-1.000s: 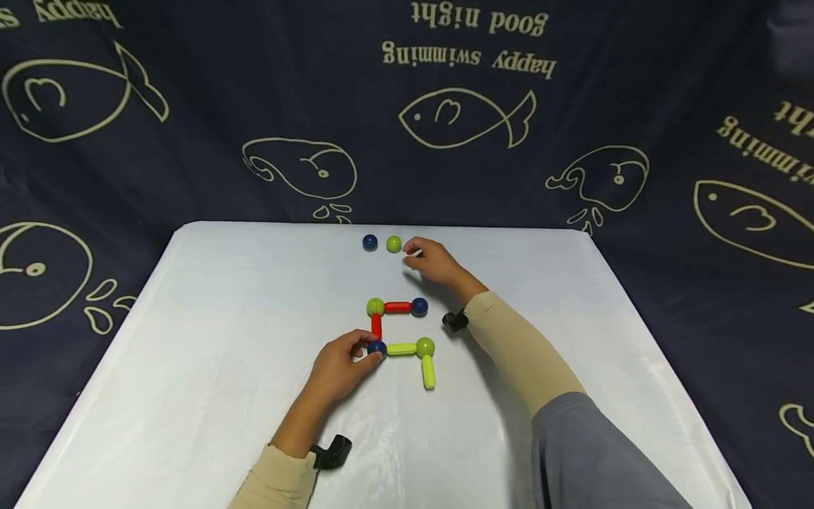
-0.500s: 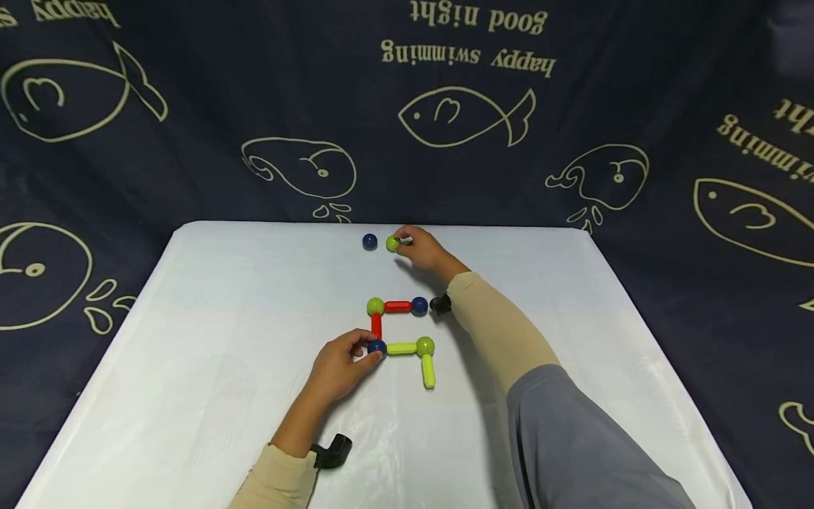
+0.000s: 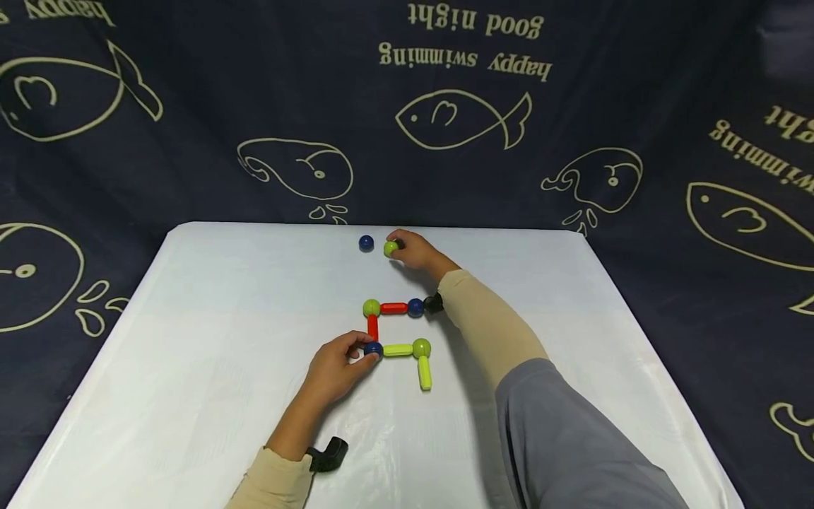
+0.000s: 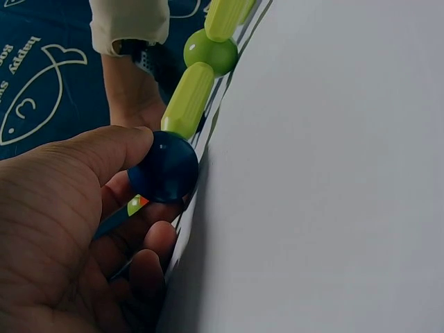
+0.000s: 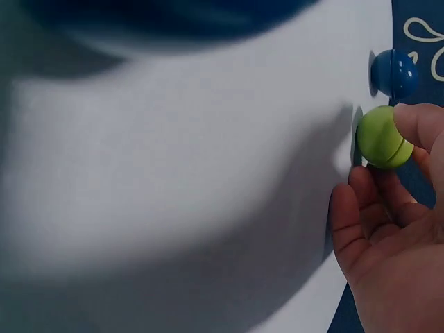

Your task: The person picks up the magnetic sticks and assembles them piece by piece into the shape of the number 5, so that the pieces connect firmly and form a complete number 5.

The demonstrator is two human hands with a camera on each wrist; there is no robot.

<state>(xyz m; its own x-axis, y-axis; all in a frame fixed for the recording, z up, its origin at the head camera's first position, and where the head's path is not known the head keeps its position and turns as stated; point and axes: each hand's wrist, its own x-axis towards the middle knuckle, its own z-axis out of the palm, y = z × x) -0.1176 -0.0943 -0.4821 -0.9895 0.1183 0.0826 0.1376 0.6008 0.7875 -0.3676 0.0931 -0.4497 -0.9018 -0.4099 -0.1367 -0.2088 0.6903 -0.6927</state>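
Observation:
My left hand (image 3: 337, 366) pinches a blue ball (image 4: 164, 168) between thumb and fingers at the near left corner of a joined shape on the table. From that ball a red rod (image 3: 372, 327) runs away to a green ball (image 3: 372, 307), and a second red rod (image 3: 393, 309) leads right to another blue ball (image 3: 415, 307). A lime rod (image 3: 398, 350) joins the held ball to a green ball (image 3: 422, 348), with one more lime rod (image 3: 425, 374) pointing toward me. At the back, my right hand (image 3: 416, 250) pinches a loose green ball (image 5: 384, 137).
A loose blue ball (image 3: 366, 243) stands just left of the right hand near the far edge of the white table (image 3: 254, 297). Behind it hangs a dark cloth (image 3: 445, 177) printed with fish and lettering. A black wrist camera (image 3: 329, 454) sits on the left wrist.
My right hand has moved left to the loose green ball, taken hold of it and shifted it slightly toward me. The left hand has stayed on its blue ball.

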